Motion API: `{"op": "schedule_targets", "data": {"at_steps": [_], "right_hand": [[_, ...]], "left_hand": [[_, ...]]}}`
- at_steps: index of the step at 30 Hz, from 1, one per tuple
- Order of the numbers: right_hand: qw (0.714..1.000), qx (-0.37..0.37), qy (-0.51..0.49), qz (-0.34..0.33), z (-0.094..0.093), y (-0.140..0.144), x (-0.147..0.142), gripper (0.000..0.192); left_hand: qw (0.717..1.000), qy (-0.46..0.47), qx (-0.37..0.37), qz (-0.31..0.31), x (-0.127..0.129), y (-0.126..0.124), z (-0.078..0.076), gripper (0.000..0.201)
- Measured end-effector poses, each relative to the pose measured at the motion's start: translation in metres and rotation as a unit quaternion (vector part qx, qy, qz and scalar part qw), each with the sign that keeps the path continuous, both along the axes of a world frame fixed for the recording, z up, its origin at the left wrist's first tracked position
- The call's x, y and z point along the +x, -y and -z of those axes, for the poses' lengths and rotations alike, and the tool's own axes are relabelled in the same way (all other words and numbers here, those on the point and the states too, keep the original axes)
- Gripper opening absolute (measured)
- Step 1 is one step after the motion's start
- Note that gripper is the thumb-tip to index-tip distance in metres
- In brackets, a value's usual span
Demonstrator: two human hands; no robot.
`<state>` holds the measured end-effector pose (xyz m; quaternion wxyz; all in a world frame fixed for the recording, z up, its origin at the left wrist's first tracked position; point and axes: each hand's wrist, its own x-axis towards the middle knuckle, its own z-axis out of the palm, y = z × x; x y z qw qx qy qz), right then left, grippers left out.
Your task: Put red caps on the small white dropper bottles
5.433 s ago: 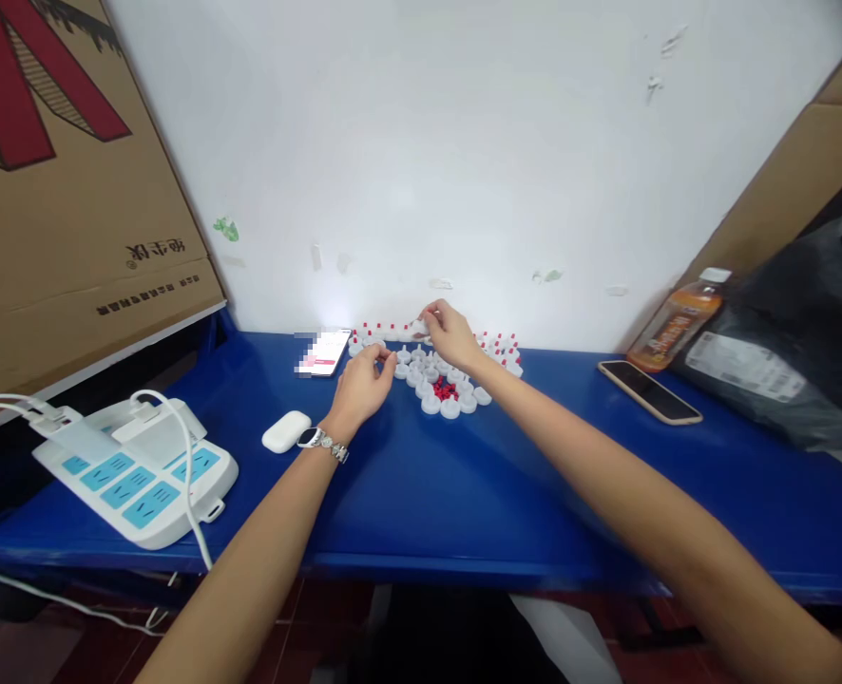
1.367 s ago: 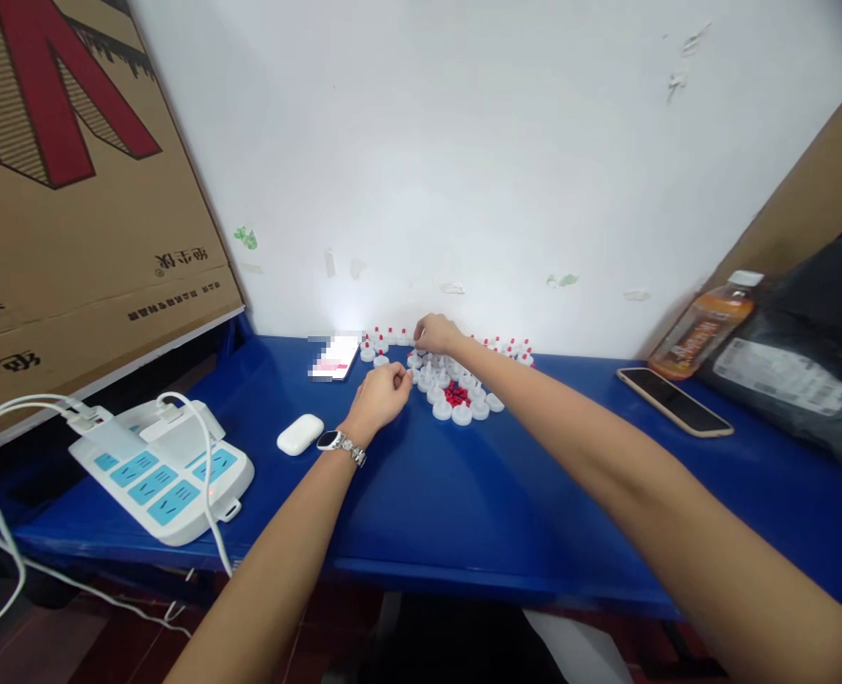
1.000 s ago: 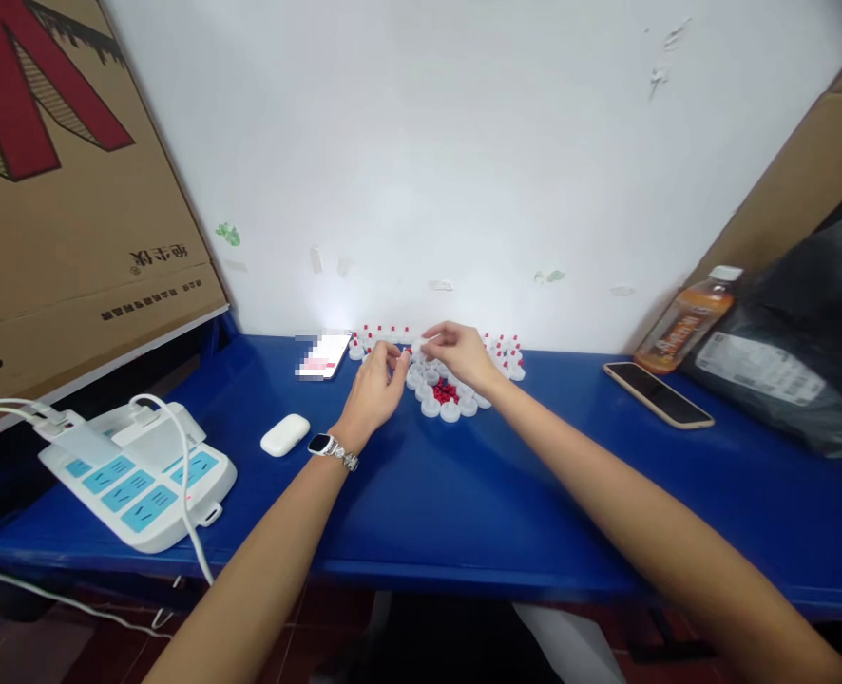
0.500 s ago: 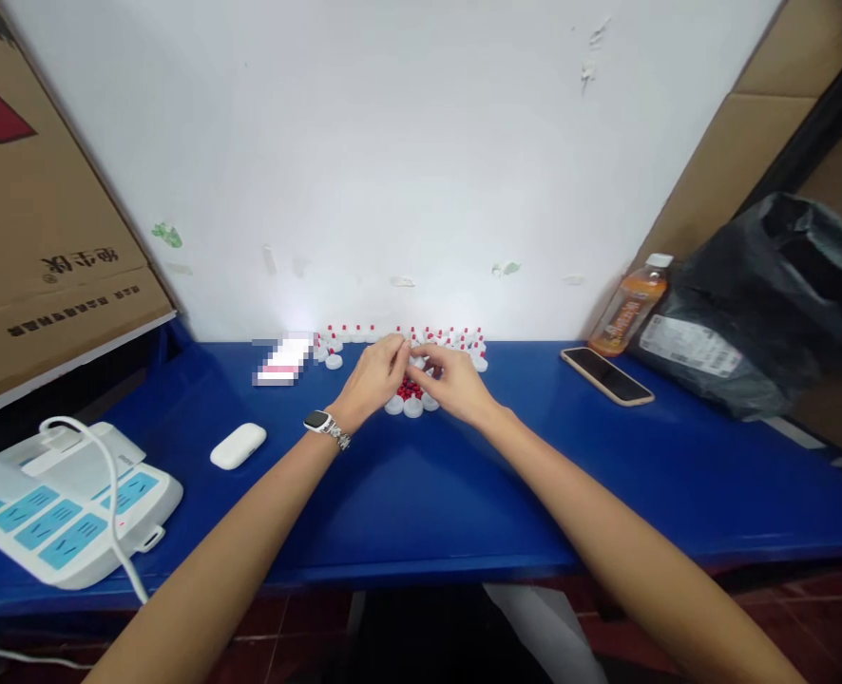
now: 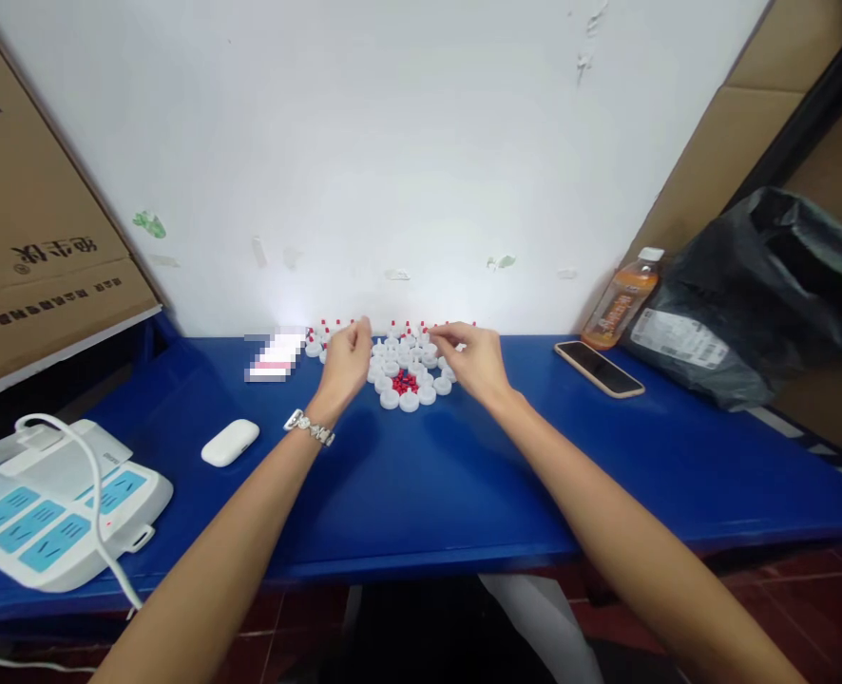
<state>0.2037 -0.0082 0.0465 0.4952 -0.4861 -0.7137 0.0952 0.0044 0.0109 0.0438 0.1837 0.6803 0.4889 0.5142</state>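
Long blue plastic-topped table (image 5: 421, 484) runs left to right against the white wall, and we sit at its near edge

Cluster of small white plastic caps (image 5: 407, 366) lies at the far middle of the table, close to the wall. A little heap of red plastic plugs (image 5: 403, 383) sits in the near part of the cluster, ringed by caps. Along the far edge stand white caps already tipped with red (image 5: 399, 330)

Our left hand (image 5: 345, 359) is at the left rim of the cluster, fingers curled together as if pinching; we cannot tell whether anything is between them. A silver wristwatch (image 5: 307, 427) is on that wrist

Our right hand (image 5: 474, 359) is at the right rim, thumb and forefinger drawn together over the caps; what they pinch, if anything, is too small to tell

The relation that matters: the red plugs lie between the two hands, slightly nearer to us than either set of fingertips, rightward of the left hand and leftward of the right. The left looks marginally closer
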Motion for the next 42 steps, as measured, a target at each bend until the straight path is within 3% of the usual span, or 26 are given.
{"op": "schedule_targets", "data": {"at_steps": [2,5,9,15,21,24,28,34,38,42], "right_hand": [[0.997,-0.031,-0.064,-0.006,0.003,-0.007,0.006,0.021],[0.996,-0.028,-0.080,-0.021,0.009,-0.017,0.010,0.020],[0.993,-0.048,-0.110,-0.007,0.013,-0.019,0.021,0.028],[0.993,-0.056,-0.107,0.008,0.019,-0.001,0.037,0.027],[0.995,-0.041,-0.018,0.094,0.024,0.033,0.074,0.021],[0.991,-0.055,0.013,0.122,0.031,0.045,0.102,0.019],[0.977,-0.094,0.047,0.187,0.044,0.050,0.140,0.025],[0.946,-0.163,0.100,0.263,0.048,0.036,0.171,0.049],[0.930,-0.190,0.131,0.285,0.043,0.017,0.171,0.057],[0.927,-0.186,0.167,0.280,0.042,0.004,0.166,0.040]], "left_hand": [[0.991,-0.119,0.025,0.053,0.001,0.001,0.004,0.041],[0.952,-0.285,0.067,0.087,0.009,0.002,0.013,0.031],[0.920,-0.375,0.088,0.077,0.015,-0.001,0.020,0.021],[0.925,-0.364,0.094,0.055,0.010,0.007,0.016,0.029],[0.938,-0.317,0.118,0.071,0.016,0.023,0.005,0.028],[0.931,-0.315,0.127,0.132,0.045,0.027,0.001,0.025],[0.908,-0.329,0.129,0.223,0.107,0.030,0.003,0.020],[0.900,-0.350,0.104,0.239,0.185,0.027,0.029,0.018],[0.906,-0.341,0.095,0.232,0.200,0.025,0.043,0.015],[0.911,-0.321,0.090,0.243,0.192,0.025,0.047,0.014]]}}
